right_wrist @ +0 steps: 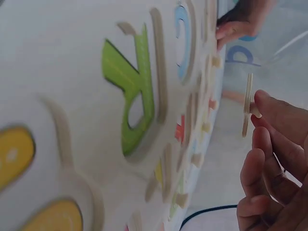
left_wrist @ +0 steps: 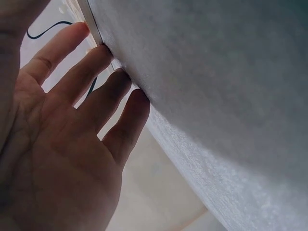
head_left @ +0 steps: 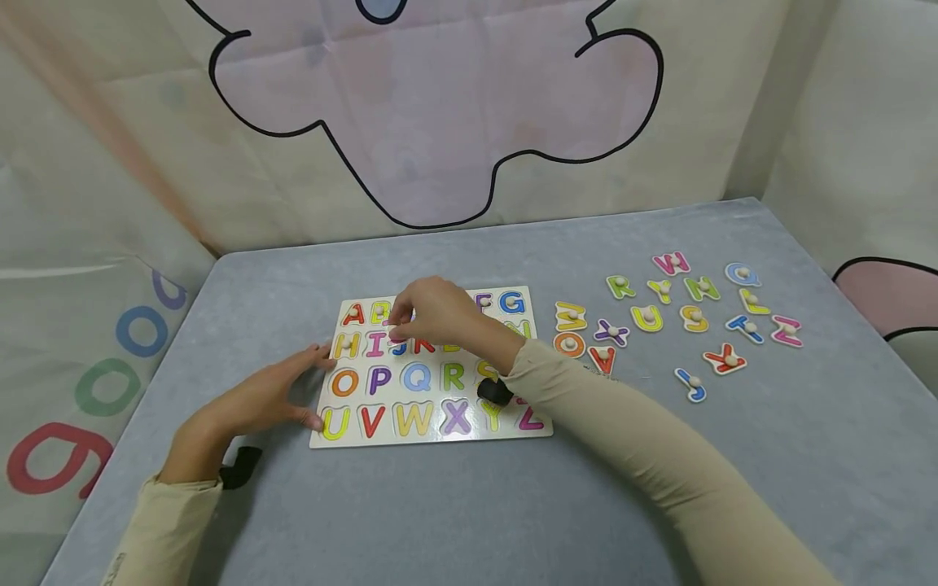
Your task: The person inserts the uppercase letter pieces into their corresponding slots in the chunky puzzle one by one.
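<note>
The wooden alphabet puzzle board (head_left: 432, 441) lies flat on the table. Over its upper rows, near the printed I and J, my right hand (head_left: 443, 313) pinches a letter piece between thumb and index finger. In the right wrist view that letter piece (right_wrist: 246, 120) appears edge-on, held by its knob and apart from the board; which letter it is cannot be told. My left hand (head_left: 256, 400) rests at the board's left edge, fingers extended and touching the rim. The left wrist view shows the left hand's fingertips (left_wrist: 139, 98) against the table surface. Knobbed pieces A (head_left: 353, 314) and G (head_left: 511, 302) sit in the board.
Several loose letter pieces are scattered right of the board, among them an orange O (head_left: 569, 344), a purple X (head_left: 611, 332), a green R (head_left: 620, 286) and a blue J (head_left: 691, 385). Grey cloth covers the table (head_left: 454, 521). A printed curtain (head_left: 440, 122) hangs behind it.
</note>
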The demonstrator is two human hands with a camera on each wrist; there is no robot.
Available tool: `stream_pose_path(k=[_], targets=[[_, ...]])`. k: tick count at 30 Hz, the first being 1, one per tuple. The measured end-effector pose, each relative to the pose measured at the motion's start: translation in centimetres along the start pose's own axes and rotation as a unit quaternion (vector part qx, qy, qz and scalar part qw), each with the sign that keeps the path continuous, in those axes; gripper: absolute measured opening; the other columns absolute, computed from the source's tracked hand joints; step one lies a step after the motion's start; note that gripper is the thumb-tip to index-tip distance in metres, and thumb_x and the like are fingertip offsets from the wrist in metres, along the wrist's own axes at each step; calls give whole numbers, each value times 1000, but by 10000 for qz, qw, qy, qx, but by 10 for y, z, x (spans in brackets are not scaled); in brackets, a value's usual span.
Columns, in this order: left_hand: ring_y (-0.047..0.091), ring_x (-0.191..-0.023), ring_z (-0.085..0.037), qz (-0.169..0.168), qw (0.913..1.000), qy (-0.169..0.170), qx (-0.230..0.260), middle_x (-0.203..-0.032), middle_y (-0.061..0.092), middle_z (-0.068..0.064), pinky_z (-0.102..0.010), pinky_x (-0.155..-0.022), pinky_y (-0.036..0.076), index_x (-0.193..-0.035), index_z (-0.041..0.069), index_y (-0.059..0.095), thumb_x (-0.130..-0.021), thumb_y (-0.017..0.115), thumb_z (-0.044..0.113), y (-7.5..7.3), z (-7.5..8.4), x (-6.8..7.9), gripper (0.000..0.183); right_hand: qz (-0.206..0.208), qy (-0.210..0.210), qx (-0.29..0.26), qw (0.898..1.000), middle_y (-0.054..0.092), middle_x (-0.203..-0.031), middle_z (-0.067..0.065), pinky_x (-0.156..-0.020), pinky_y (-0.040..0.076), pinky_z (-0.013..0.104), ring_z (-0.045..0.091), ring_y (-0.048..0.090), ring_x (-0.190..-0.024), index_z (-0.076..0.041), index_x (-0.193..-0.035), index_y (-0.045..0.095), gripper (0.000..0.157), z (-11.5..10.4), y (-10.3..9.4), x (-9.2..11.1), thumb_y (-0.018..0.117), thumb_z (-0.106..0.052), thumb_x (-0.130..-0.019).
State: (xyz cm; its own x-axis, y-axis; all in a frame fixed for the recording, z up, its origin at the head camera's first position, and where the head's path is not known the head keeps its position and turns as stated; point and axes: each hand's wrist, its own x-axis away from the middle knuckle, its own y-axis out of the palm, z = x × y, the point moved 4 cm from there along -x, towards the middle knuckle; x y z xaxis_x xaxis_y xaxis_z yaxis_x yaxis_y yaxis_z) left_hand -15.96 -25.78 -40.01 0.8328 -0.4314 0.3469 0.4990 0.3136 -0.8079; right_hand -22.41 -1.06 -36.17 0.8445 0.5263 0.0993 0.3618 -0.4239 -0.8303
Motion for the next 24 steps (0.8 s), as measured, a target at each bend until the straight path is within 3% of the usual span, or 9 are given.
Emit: stream_pose_path(k=[6,10,18,24], targets=[[23,-149,-46,45,9999,84,-33,-163,25,-21,-64,-116,26,-145,9,47,-63,89,44,1,0,-2,98,-119,75,114,9998,67,-78,-14,-55,42,22,6,55,-50,-27,-97,76,14,-6,14,-11,77,-37,-87],[24,-148,-47,49,10000,63,-11,-163,25,-21,-64,-115,26,-144,8,48,-62,89,44,1,-1,-1,98,-126,153,96,9998,67,-76,-13,-48,40,20,6,54,-46,-25,-95,76,14,-12,23,-20,77,-37,-87],[24,-148,-47,113,9996,248,27,-162,27,-22,-64,-115,27,-142,8,49,-64,89,40,-1,3,0,93,136,259,210,9994,67,-76,-14,-56,42,21,5,57,-68,-26,-85,75,12,-14,36,-31,80,-37,-84],[25,-148,-46,102,9995,282,44,-162,27,-21,-63,-114,26,-142,8,50,-65,89,40,-2,3,0,92,152,234,339,9990,69,-79,-15,-58,44,21,5,59,-71,-26,-84,77,11,-15,39,-33,81,-37,-84]])
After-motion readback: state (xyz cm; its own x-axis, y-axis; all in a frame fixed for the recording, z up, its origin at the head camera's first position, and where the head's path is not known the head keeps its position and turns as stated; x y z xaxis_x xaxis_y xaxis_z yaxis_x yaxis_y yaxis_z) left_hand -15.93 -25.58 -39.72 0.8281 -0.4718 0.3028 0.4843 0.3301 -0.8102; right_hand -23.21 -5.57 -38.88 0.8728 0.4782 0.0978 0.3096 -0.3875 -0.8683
